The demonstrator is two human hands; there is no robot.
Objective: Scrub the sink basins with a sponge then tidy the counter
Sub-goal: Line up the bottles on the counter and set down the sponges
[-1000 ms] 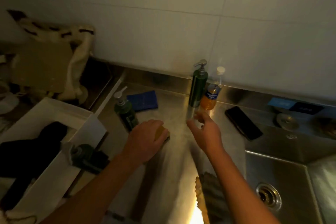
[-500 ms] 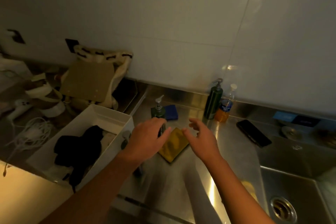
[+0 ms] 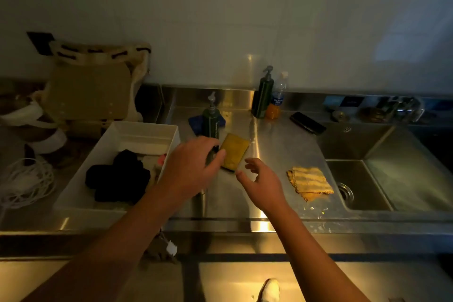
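A yellow sponge (image 3: 234, 152) lies flat on the steel counter (image 3: 282, 144), in front of a dark green pump bottle (image 3: 210, 121). My left hand (image 3: 193, 167) hovers just left of the sponge with fingers relaxed, partly covering the bottle's base; whether a fingertip touches the sponge is unclear. Just in front of the sponge my right hand (image 3: 261, 181) hangs open, fingers spread, holding nothing. The sink basin (image 3: 392, 179) with its drain (image 3: 345, 192) lies to the right.
A yellow striped cloth (image 3: 308, 180) lies by the basin edge. A blue cloth (image 3: 196, 121), a second green pump bottle (image 3: 262, 94), an orange drink bottle (image 3: 275, 100) and a black phone (image 3: 307, 122) are behind. A white bin (image 3: 137, 135) holds black fabric at left.
My left hand has let go of the sponge, which now lies uncovered on the counter. Both hands have drawn back toward me, and the view has pulled back and widened.
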